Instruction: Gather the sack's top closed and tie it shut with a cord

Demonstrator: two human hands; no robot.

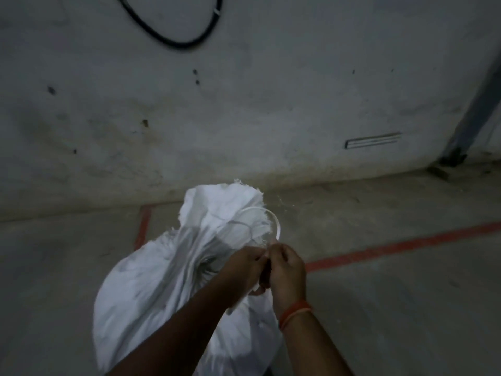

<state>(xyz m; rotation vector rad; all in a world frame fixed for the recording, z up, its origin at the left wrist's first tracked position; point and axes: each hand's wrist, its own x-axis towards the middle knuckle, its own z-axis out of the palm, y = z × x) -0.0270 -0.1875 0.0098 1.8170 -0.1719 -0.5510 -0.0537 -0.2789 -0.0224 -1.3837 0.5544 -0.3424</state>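
Here, we see:
Sack: the white woven plastic sack [151, 280] stands on the grey concrete floor [393, 308], its top bunched.
Cord: a white flat cord [275, 221] loops beside the gathered neck.
Hands: our left hand [245, 263] and right hand [287, 270] touch, both pinching the cord.
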